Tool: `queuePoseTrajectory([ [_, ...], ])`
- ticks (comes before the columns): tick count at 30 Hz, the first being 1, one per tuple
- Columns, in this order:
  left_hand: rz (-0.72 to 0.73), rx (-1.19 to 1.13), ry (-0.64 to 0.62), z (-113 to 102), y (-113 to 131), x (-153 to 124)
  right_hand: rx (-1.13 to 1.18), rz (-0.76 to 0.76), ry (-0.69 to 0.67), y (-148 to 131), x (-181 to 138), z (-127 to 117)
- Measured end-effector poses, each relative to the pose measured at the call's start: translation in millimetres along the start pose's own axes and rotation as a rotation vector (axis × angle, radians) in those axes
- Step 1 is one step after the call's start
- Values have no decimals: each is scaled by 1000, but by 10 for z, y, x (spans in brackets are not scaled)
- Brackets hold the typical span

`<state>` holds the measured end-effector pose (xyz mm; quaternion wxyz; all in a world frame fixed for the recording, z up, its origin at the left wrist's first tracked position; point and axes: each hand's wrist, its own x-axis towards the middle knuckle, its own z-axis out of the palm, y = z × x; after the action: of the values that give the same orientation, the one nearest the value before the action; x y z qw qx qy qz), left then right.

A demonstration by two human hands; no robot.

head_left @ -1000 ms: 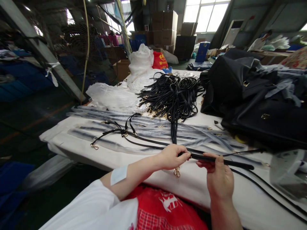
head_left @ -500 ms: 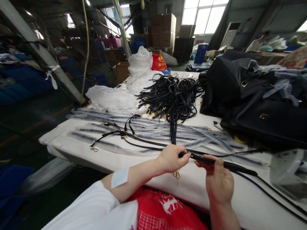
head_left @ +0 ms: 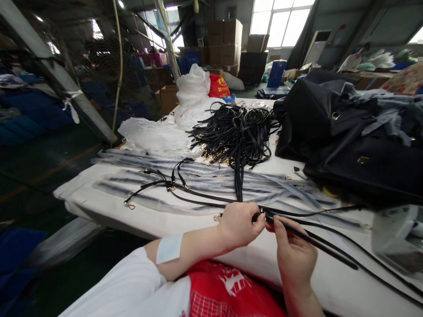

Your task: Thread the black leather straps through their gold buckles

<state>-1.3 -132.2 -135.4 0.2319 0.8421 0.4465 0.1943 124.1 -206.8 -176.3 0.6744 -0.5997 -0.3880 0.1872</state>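
My left hand is closed in a pinch on the end of a thin black strap near the front of the white table. My right hand pinches the same strap just to the right, thumb and fingers touching it. The strap runs off to the lower right across the table. A small gold clasp shows just left of my left hand. Behind my hands lie long straps in clear plastic sleeves, and a loose black strap with gold hardware curls on them.
A big tangled heap of black straps sits mid-table. Black handbags pile up at the right. White plastic bags and a red bag lie at the back. A red bag rests on my lap.
My hands came closer together at the strap's end. The strap's free part dropped from level to slanting down to the right. The gold clasp that hung below my left hand now shows at its left.
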Motion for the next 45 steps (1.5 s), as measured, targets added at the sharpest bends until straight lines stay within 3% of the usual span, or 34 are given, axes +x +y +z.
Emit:
queuePoseTrajectory([
  [7, 11, -62, -40, 63, -8, -18, 3, 48, -49, -1, 23, -56],
  [12, 30, -274, -21, 55, 24, -13, 20, -4, 98, 9, 30, -53],
  [15, 32, -340, -23, 21, 45, 1, 12, -28, 110, -5, 32, -54],
  [25, -1, -310, 0, 72, 61, 15, -27, -91, 81, 48, -88, -10],
  [30, 84, -325, -89, 41, 44, 23, -110, -148, 39, 29, -4, -93],
  [33, 143, -364, -122, -16, 18, 38, -38, -241, 85, -89, 124, -180],
  [35, 183, -386, -121, -42, -4, 46, 71, -214, 107, -167, 202, -235],
  [39, 235, -443, -96, -45, -43, 58, 210, -112, -53, -200, 302, -343],
  [45, 298, -425, -43, 5, -89, 72, -220, -169, -414, -81, 415, -424],
])
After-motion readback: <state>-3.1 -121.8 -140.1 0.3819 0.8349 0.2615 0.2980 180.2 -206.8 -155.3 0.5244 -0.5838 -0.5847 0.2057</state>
